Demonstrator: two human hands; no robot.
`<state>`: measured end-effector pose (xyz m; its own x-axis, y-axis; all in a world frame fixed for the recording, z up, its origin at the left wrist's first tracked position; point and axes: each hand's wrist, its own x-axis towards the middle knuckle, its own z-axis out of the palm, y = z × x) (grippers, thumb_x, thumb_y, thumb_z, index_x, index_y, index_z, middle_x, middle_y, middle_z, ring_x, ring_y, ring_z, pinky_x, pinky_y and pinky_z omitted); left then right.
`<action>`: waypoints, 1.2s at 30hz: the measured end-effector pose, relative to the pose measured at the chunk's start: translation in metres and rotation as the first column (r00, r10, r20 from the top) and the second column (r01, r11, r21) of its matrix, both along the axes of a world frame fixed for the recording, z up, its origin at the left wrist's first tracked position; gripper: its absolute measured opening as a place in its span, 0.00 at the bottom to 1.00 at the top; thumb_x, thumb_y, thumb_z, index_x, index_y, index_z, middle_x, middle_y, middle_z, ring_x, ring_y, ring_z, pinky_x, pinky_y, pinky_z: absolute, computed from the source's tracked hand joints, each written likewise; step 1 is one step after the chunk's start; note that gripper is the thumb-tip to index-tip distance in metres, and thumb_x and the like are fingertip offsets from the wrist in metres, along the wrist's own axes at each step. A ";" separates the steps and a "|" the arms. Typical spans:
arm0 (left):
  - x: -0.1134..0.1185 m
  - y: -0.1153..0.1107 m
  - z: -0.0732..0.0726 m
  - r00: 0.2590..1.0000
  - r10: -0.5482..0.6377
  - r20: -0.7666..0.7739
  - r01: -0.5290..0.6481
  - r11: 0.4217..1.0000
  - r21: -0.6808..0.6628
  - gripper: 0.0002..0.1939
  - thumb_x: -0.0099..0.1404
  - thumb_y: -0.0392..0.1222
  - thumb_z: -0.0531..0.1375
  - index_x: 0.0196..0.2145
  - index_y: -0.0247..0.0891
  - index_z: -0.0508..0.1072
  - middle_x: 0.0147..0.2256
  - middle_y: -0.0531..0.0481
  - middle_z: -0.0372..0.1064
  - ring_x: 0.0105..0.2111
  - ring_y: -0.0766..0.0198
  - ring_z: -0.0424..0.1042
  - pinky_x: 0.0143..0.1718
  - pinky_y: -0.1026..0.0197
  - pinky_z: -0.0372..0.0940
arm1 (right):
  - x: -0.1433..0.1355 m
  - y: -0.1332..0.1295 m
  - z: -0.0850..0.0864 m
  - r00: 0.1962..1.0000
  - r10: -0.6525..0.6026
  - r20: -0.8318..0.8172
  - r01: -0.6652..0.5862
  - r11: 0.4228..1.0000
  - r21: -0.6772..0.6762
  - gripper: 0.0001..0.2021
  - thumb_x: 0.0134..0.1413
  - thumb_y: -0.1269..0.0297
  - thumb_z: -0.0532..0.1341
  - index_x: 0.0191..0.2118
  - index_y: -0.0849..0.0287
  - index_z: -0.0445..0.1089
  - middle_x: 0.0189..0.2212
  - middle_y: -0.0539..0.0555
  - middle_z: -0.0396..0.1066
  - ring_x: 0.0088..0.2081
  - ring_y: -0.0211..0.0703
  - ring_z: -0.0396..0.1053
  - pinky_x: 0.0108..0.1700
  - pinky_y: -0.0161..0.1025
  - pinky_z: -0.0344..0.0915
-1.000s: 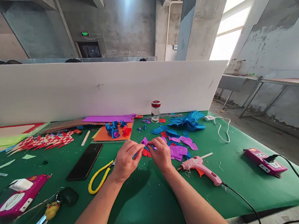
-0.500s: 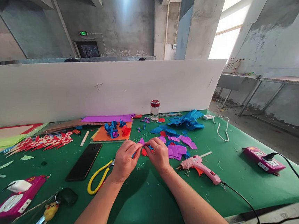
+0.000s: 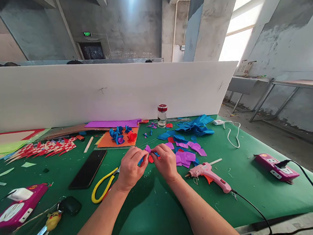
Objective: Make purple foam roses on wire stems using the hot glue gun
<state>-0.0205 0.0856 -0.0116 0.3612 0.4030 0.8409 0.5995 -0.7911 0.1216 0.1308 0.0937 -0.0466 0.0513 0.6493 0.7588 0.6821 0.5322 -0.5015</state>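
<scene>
Between my two hands is a small purple paper piece [image 3: 147,148], pinched at the fingertips. My left hand [image 3: 130,167] is closed on its left side, and my right hand [image 3: 166,162] is closed against it from the right. Fingers hide most of its lower part. Cut purple paper petals [image 3: 186,157] lie just right of my right hand, mixed with blue and red bits. A pink hot glue gun [image 3: 209,175] rests on its side near my right wrist. Yellow-handled pliers or scissors [image 3: 103,186] lie beside my left hand, their head partly covered.
Blue and red paper flowers [image 3: 116,135] sit on orange paper [image 3: 108,142] at the back. A red-capped jar [image 3: 162,116] stands by the white partition [image 3: 132,90]. Left are a black phone [image 3: 88,171], keys [image 3: 49,223] and a power strip [image 3: 22,208]; another strip [image 3: 276,167] lies right.
Almost nothing differs. My fingers have shifted very slightly around the purple paper piece, which stays in the same place.
</scene>
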 end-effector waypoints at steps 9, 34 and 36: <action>-0.001 -0.003 0.002 0.999 -0.037 0.016 0.037 0.999 0.017 0.06 0.63 0.33 0.57 0.38 0.41 0.71 0.30 0.49 0.71 0.31 0.63 0.69 0.37 0.60 0.66 | 0.001 0.000 0.003 0.990 0.045 -0.136 -0.053 0.997 -0.052 0.06 0.54 0.71 0.59 0.30 0.55 0.71 0.29 0.51 0.69 0.32 0.41 0.66 0.34 0.36 0.62; 0.006 0.006 -0.006 0.967 -0.245 -0.062 0.189 0.862 -0.470 0.09 0.68 0.40 0.53 0.37 0.41 0.72 0.33 0.50 0.72 0.35 0.63 0.70 0.36 0.63 0.64 | 0.016 0.016 0.006 0.768 0.036 -0.640 -0.164 0.976 -0.141 0.10 0.47 0.57 0.64 0.27 0.60 0.72 0.21 0.48 0.65 0.23 0.35 0.58 0.25 0.33 0.55; 0.003 0.007 -0.004 0.982 -0.182 -0.043 0.147 0.893 -0.425 0.09 0.66 0.40 0.56 0.29 0.40 0.73 0.26 0.52 0.70 0.31 0.64 0.69 0.34 0.63 0.63 | 0.015 0.015 0.006 0.782 0.045 -0.622 -0.165 0.977 -0.136 0.10 0.47 0.58 0.64 0.27 0.60 0.72 0.21 0.48 0.65 0.23 0.35 0.58 0.25 0.33 0.55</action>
<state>-0.0174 0.0923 -0.0152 0.5110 0.6399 0.5740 0.4870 -0.7657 0.4201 0.1461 0.1092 -0.0404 0.3890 0.7953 0.4649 0.1442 0.4458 -0.8834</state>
